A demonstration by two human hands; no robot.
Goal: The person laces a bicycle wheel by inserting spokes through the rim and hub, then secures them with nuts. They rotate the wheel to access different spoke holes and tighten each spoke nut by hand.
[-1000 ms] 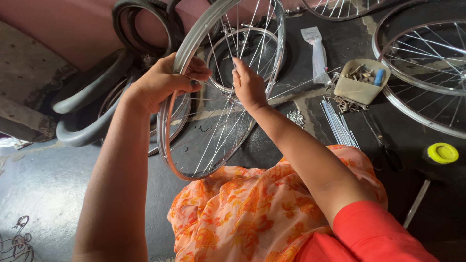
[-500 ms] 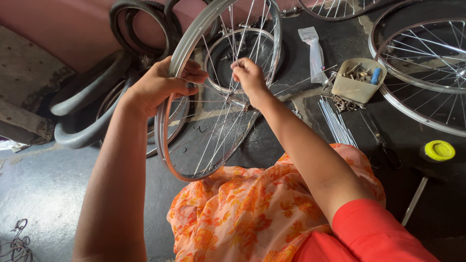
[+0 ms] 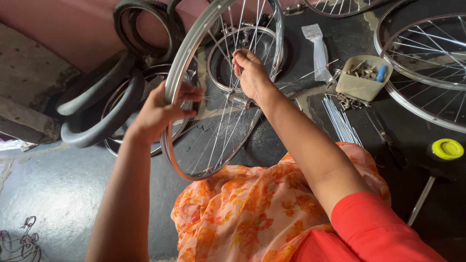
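A silver bicycle wheel rim (image 3: 171, 92) with thin spokes stands upright in front of me, its lower edge resting by my orange flowered lap (image 3: 242, 213). My left hand (image 3: 162, 110) grips the rim's left side, thumb and fingers wrapped over it. Inside the wheel, near the hub (image 3: 236, 97), my right hand (image 3: 251, 73) has its fingers pinched on a spoke (image 3: 227, 121). Whether it also holds a small part is hidden by the fingers.
Black tyres (image 3: 99, 104) and another rim lie at the left by a pink wall. A beige tub of small metal parts (image 3: 361, 77), a bundle of loose spokes (image 3: 340, 121), a plastic bag (image 3: 318, 48), a second wheel (image 3: 427, 58) and a yellow-capped tool (image 3: 444, 150) sit at the right.
My right hand has risen along the spokes from the hub area toward the upper part of the wheel. The left hand keeps its grip on the rim.
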